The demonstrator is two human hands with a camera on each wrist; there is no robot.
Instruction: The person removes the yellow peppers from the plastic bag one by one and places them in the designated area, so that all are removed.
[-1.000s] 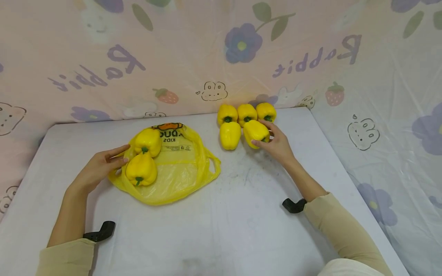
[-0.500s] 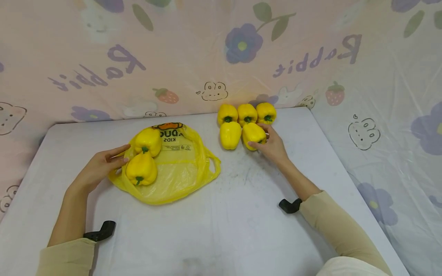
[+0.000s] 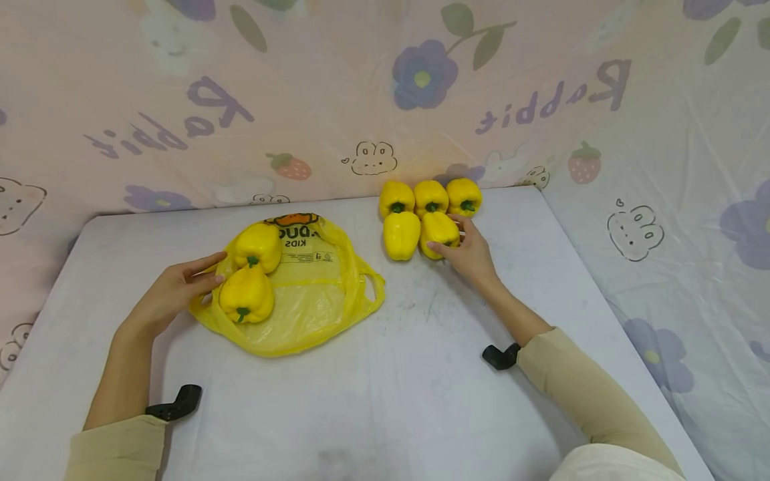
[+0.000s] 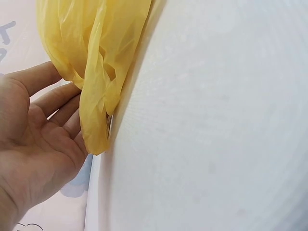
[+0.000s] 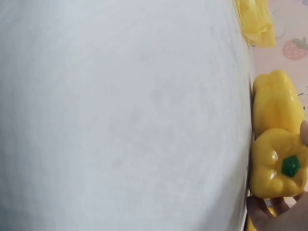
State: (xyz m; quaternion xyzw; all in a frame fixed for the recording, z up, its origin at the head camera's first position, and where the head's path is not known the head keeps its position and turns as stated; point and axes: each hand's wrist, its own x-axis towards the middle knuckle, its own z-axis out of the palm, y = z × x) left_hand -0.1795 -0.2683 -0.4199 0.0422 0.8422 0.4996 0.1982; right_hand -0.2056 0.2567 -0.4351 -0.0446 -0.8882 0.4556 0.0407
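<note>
My right hand grips a yellow bell pepper between thumb and fingers, at the front of a cluster of peppers. In the right wrist view that bell pepper shows its green stem end. Just left of it lies another bell pepper. My left hand touches the left edge of a yellow plastic bag, fingers extended; in the left wrist view they lie behind the bag's handle. Two bell peppers lie one behind the other at the bag's left side.
Three more bell peppers stand in a row at the back edge of the white table. A patterned curtain hangs directly behind. Black wrist mounts stick out inward from both forearms.
My right hand has moved the gripped bell pepper slightly left, closer to the pepper beside it. The left hand and the bag have stayed in place.
</note>
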